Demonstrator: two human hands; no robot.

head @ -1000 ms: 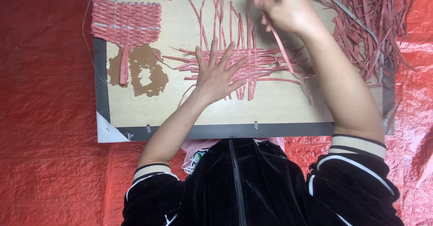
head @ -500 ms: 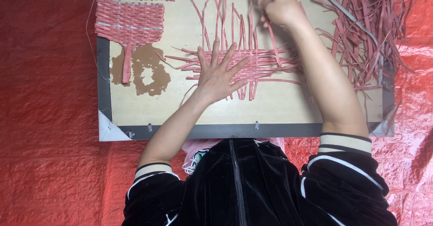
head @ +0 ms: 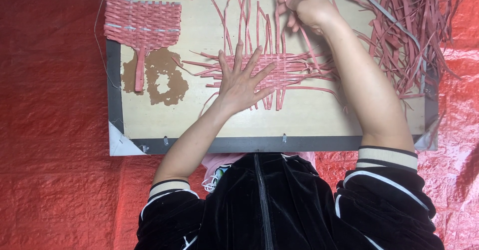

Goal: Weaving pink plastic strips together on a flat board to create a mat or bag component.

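Observation:
A half-woven mat of pink strips [head: 287, 66] lies in the middle of a pale wooden board [head: 309, 115]. My left hand [head: 242, 78] lies flat on the mat's left part with fingers spread, pressing it down. My right hand [head: 305, 3] is raised at the board's far edge, its fingers pinched on one pink strip [head: 308, 43] that runs down into the weave's right side. Loose strip ends stick out of the mat upward, downward and to both sides.
Finished woven pink mats [head: 142, 20] lie at the board's far left, beside a brown worn patch [head: 162, 78]. A heap of loose pink strips [head: 409, 30] sits at the right. The board has a dark grey frame [head: 239, 144] and rests on a red tarp [head: 50, 130].
My right hand has drawn the strip up and slightly left toward the board's far edge. My left hand has stayed pressed on the mat.

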